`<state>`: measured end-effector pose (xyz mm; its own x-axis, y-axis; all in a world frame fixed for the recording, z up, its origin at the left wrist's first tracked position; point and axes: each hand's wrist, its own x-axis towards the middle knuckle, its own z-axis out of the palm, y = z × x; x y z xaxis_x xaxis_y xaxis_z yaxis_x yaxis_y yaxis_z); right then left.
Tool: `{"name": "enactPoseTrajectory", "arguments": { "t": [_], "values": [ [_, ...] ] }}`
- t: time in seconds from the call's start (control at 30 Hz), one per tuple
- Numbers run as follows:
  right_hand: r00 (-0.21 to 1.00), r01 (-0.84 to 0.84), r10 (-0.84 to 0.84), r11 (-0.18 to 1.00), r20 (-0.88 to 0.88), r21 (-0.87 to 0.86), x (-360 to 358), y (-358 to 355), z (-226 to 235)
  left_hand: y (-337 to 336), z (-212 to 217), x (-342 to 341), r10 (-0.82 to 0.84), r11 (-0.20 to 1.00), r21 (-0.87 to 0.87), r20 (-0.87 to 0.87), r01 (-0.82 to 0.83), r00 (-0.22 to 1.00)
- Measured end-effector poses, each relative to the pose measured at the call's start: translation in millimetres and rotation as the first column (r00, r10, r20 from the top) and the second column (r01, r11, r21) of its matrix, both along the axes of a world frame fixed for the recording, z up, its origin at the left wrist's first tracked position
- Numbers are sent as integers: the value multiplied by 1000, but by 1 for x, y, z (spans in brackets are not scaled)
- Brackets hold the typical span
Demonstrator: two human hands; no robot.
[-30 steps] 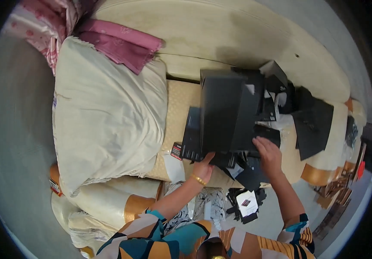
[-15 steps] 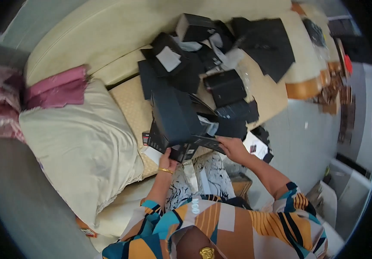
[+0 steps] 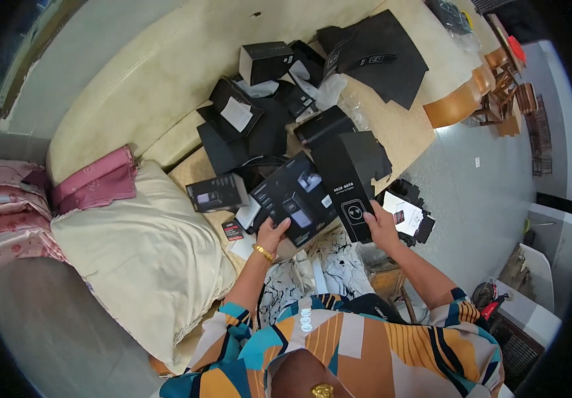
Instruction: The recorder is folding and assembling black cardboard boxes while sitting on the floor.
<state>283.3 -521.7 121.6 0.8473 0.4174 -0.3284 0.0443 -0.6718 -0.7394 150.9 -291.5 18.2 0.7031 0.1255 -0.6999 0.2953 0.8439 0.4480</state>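
My left hand (image 3: 274, 237) grips the lower edge of a black printed cardboard box (image 3: 299, 205), its thumb on the broad face that carries product pictures. My right hand (image 3: 382, 229) is closed on the near end of a long black cardboard panel (image 3: 344, 176), the thumb beside a white outlined emblem. Panel and box stand side by side, tilted; whether they are joined I cannot tell. Left of the box lies a small black printed box (image 3: 218, 193). A small red-and-black card (image 3: 233, 230) and white paper lie just beyond my left wrist.
A cream sofa (image 3: 166, 73) holds several black boxes, among them an upright one (image 3: 269, 63), plus flattened black cardboard (image 3: 385, 60) and plastic wrap (image 3: 329, 91). At left are a cream cushion (image 3: 140, 259) and pink cloth (image 3: 97, 179). Wooden furniture (image 3: 498, 93) stands at far right.
The dark box has turned so its printed face shows. The panel in my right hand has swung up lengthwise. The small printed box at left has come into view.
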Motion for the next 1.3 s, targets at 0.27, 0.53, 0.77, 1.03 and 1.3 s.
{"name": "enactPoseTrajectory", "arguments": {
  "t": [0.27, 0.53, 0.77, 1.03, 1.3],
  "values": [
    [899, -436, 437, 899, 35, -38, 48, -14, -95, 63, -65, 25, 16, 322, 934, -168, 154, 986],
    [867, -331, 357, 934, -348, 132, 114, -29, -109, 195, -99, 80, 267, 315, 851, -505, 421, 821],
    [925, -377, 372, 924, -72, -71, 229, -65, -152, 230, -135, 149, 322, 409, 689, -722, 597, 613],
    [963, -203, 193, 979, 188, 32, 309, 15, -178, 251, -153, 160, 187, 663, 618, -684, 422, 705],
    [774, 104, -151, 988, 615, 111, 403, 105, -199, 240, -161, 147, 101, 592, 686, -584, 422, 806]
  ]
}}
